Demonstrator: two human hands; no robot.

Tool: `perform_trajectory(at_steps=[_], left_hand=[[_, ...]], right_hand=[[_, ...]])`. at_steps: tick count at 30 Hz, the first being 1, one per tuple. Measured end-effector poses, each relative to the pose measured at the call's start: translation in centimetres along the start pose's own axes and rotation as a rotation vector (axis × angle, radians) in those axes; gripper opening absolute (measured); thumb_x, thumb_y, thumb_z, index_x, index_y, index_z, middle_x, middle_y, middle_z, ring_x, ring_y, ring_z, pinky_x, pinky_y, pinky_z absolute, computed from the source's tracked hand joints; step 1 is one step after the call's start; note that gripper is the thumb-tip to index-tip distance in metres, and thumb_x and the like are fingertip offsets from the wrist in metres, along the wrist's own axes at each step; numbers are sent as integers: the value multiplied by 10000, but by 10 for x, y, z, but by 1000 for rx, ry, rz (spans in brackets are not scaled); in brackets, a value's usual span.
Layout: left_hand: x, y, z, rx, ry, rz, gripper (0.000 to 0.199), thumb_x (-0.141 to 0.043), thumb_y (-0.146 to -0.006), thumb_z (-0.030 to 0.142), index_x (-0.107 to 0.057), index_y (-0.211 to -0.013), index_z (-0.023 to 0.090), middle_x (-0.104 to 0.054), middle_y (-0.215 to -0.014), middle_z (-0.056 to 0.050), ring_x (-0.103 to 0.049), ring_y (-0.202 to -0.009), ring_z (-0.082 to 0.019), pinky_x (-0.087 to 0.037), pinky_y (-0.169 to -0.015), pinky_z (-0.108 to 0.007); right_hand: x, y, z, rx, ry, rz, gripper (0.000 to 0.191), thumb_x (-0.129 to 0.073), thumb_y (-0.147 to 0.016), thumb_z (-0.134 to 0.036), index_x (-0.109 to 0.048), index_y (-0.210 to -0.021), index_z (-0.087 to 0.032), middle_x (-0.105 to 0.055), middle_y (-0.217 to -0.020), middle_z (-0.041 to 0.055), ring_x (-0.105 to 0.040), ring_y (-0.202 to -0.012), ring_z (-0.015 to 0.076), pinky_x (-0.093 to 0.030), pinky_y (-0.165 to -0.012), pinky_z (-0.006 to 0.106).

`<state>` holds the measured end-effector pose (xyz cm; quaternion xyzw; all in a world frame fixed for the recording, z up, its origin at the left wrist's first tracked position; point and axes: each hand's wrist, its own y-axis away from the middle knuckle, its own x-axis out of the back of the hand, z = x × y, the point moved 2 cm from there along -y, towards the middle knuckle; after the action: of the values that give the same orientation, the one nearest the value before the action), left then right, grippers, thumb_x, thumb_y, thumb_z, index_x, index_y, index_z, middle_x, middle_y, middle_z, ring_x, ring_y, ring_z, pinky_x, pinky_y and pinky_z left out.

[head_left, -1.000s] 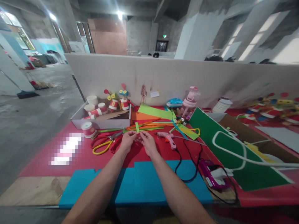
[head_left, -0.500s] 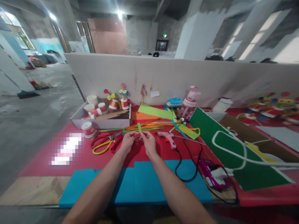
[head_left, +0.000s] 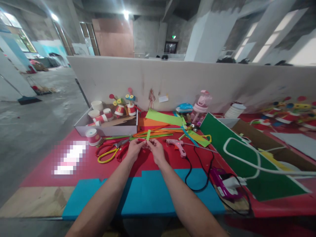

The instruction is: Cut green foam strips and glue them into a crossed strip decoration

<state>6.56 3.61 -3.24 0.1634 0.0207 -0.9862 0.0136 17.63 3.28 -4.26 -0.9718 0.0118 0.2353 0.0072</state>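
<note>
Two bare arms reach in over the near edge of the tabletop [head_left: 106, 171], the left forearm [head_left: 106, 192] and right forearm [head_left: 184, 191] slanting inward. Well in from that edge, the left hand [head_left: 134, 149] and right hand [head_left: 157, 151] sit close together, backs mostly up, fingers [head_left: 153, 143] bent, thumbs and fingertips pinched.

A craft workshop around you, rough concrete ceiling beams [head_left: 170, 10] overhead, a pink glue gun [head_left: 181, 149], scissors [head_left: 120, 144] and bright paper sheets [head_left: 163, 117] on your red-covered table [head_left: 105, 171], paper-cup figures [head_left: 131, 110] at far left, your bare concrete floor [head_left: 58, 120] beyond
</note>
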Motion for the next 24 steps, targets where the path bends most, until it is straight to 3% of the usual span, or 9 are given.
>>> perform_trajectory(at_steps=[3, 24], left_hand=[[1, -1, -2, -2, -29, 5, 267, -792, -573, 322, -644, -663, 120, -599, -538, 0, -529, -500, -99, -425, -511, -217], [-2, 2, 2, 0, 16, -49, 248, -766, -606, 312, -589, -643, 142, -568, -529, 18, -510, -492, -91, -405, -513, -213]], right_hand=[[1, -1, -4, 11, 24, -11, 328, -765, -593, -370, -614, -805, -170, -667, -729, -6, -610, -599, 119, -537, -657, 282], [2, -1, -4, -22, -28, 12, 221, -735, -623, -349, -643, -711, -168, -591, -535, -43, -567, -505, 103, -505, -537, 237]])
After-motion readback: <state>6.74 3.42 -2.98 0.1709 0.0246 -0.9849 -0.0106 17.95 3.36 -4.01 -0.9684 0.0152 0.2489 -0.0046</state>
